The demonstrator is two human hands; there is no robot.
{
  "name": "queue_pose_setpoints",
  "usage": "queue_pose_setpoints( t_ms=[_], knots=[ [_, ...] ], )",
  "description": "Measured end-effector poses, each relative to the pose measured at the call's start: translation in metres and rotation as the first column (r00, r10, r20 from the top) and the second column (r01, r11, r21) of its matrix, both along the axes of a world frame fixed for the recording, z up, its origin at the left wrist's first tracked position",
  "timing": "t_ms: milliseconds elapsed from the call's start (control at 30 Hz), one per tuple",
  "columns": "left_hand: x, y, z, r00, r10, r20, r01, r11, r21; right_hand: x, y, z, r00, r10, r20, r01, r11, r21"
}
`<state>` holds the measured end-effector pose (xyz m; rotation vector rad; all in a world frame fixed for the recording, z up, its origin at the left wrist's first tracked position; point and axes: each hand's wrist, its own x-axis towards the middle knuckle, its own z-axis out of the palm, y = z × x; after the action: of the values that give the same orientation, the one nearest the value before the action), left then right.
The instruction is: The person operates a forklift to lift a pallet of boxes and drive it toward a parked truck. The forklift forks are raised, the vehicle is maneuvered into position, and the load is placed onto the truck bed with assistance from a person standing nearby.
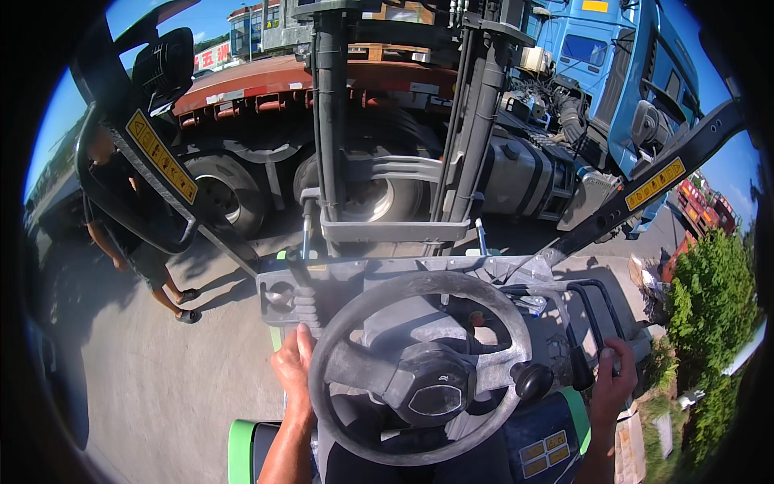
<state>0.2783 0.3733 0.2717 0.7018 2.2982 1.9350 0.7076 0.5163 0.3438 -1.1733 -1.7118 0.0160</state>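
I sit behind the dark grey steering wheel [423, 281] of a forklift. A black spinner knob [533, 380] is mounted on its right side. My left hand [292, 363] is closed just beside the left rim, thumb uppermost, below a ribbed lever boot [305, 306]. Whatever its fingers hold is hidden. On the right, my right hand [614, 377] is wrapped round the end of a black bent control lever [606, 310]. Another black-knobbed lever [580, 367] stands between that hand and the wheel.
Ahead rises the mast [329, 121], in front of a red flatbed [274, 81] and a blue truck cab [601, 48]. Wooden-framed cargo [399, 20] sits high beyond the mast. A person [137, 218] stands on the concrete at left. Green bushes [713, 306] grow at right.
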Motion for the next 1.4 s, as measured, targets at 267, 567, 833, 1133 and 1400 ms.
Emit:
queue_pose_setpoints(
  t_ms=[267,567,833,1133,1400],
  knots=[
    [-0.012,0.012,-0.001,0.999,0.022,-0.045,-0.022,1.000,0.000,0.026,0.026,-0.014,0.997,-0.056,0.058,0.074,0.910,-0.409],
    [-0.025,0.021,-0.005,0.998,0.026,-0.061,-0.028,0.999,-0.030,0.055,0.016,-0.099,0.991,-0.111,0.078,0.133,0.915,-0.380],
    [-0.035,0.030,-0.010,0.998,0.031,-0.056,-0.031,1.000,0.000,0.033,0.034,-0.057,0.995,-0.072,0.073,0.094,0.925,-0.369],
    [-0.040,0.042,-0.009,0.999,0.016,-0.035,-0.016,1.000,0.000,0.003,0.053,-0.007,0.997,-0.052,-0.048,0.025,0.891,-0.454],
    [-0.046,0.051,-0.002,1.000,-0.009,-0.030,0.010,0.999,0.034,0.003,0.061,-0.024,0.994,-0.082,0.067,0.101,0.917,-0.387]
  ],
)
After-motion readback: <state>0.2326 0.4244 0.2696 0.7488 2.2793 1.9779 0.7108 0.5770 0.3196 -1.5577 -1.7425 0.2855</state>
